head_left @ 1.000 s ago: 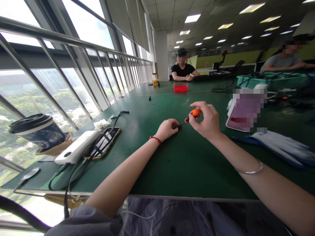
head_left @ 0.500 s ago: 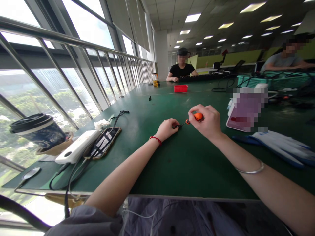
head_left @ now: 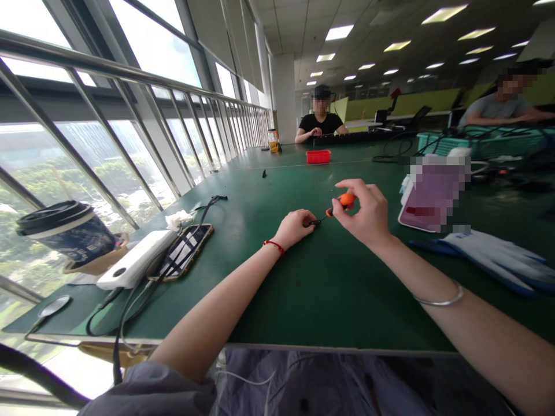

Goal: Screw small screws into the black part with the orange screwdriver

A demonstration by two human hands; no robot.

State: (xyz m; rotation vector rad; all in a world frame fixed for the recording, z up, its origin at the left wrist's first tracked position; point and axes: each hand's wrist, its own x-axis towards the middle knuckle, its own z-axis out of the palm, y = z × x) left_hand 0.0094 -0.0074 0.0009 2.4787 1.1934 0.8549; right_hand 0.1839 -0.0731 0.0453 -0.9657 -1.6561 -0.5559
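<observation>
Over the middle of the green table (head_left: 277, 306), my left hand (head_left: 293, 230) pinches a small black part (head_left: 313, 222) whose kind I cannot make out. My right hand (head_left: 366, 212) holds an orange-and-black screwdriver (head_left: 346, 200), its thumb against the handle and its index finger raised off it. The screwdriver slants down to the left, its thin shaft meeting the black part. How the tip sits in the part is too small to tell. The other fingers of my right hand curl behind the handle, partly hidden.
Left lie a phone (head_left: 184, 254), a white power bank (head_left: 136, 260), cables and a lidded cup (head_left: 71, 231). Right are a propped-up phone (head_left: 427, 202) and gloves (head_left: 498, 257). Ahead stand a red tray (head_left: 318, 156) and a small black piece (head_left: 264, 173). Two people sit farther off.
My right index finger has lifted off the screwdriver handle and the hand has opened a little. My left hand and the black part stay in place. The person opposite has raised a hand.
</observation>
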